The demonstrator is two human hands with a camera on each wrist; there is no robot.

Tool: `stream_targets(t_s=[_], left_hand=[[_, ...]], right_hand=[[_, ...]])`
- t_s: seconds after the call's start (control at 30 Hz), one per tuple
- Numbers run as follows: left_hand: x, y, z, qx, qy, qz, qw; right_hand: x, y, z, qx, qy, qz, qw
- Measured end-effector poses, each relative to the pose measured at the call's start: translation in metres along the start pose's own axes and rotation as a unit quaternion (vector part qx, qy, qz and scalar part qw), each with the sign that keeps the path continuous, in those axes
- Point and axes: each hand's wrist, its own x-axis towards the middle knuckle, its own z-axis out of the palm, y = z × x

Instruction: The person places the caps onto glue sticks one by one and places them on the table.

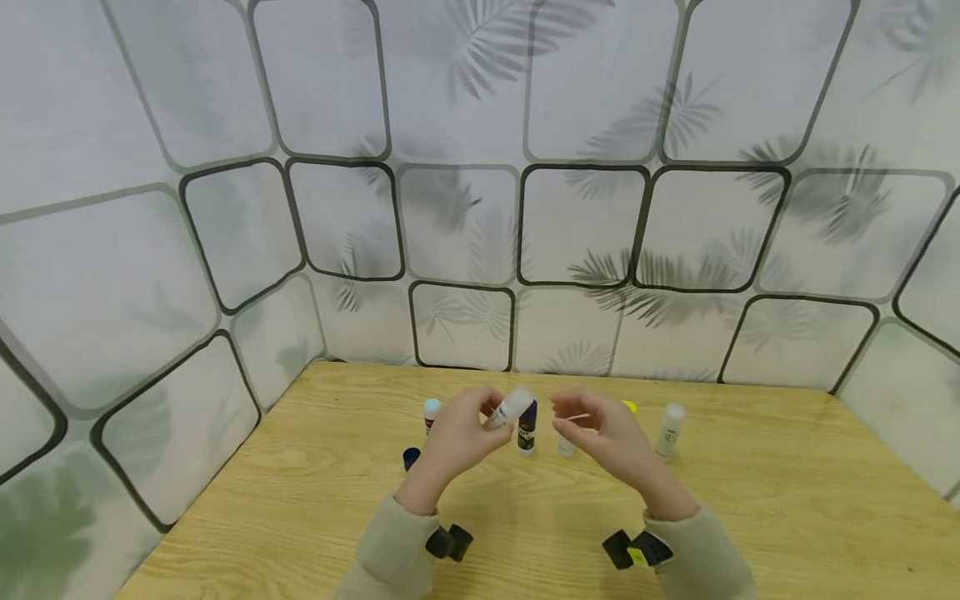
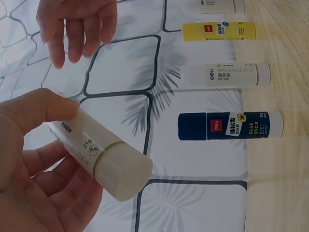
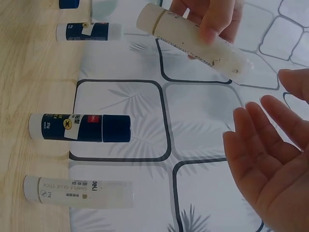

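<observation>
My left hand (image 1: 459,435) grips a white glue stick (image 2: 99,150) marked 21g and PVA, tilted, above the table. Opposite it, my right hand (image 1: 611,437) is raised with nothing in it, fingers loosely bent and apart from the stick, as the right wrist view shows. Between the hands and a little beyond stands a dark blue glue stick (image 1: 527,432), capped and upright. Beside that, partly hidden by my right hand in the head view, is another white glue stick (image 2: 227,76).
To the left stand a dark-labelled glue stick (image 3: 87,32) with a pale top and a loose dark blue cap (image 1: 411,457). A yellow glue stick (image 2: 219,31) and a further white one (image 1: 671,432) stand on the right. The wooden table (image 1: 300,500) meets a patterned curtain (image 1: 457,225) behind.
</observation>
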Motion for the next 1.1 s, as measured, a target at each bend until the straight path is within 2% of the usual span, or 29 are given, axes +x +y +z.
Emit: stream_targets(t_s=[0.17, 0.57, 0.8, 0.9, 1.1], left_hand=[[0.005, -0.006, 0.001, -0.021, 0.036, -0.022, 0.9989], [0.020, -0.016, 0.010, -0.039, 0.081, -0.074, 0.9932], [0.028, -0.029, 0.018, -0.027, 0.102, -0.124, 0.9866], [0.030, -0.034, 0.024, -0.017, 0.101, -0.129, 0.9863], [0.027, -0.043, 0.030, 0.042, 0.098, -0.136, 0.9850]], right_hand=[[-0.005, 0.002, -0.003, -0.016, 0.000, -0.003, 0.9999], [-0.009, 0.007, -0.010, -0.041, 0.000, 0.015, 0.9991], [-0.009, 0.008, -0.010, -0.042, -0.001, 0.004, 0.9991], [-0.010, 0.010, -0.011, -0.045, 0.001, 0.005, 0.9990], [-0.009, 0.011, -0.008, -0.043, -0.006, 0.017, 0.9989]])
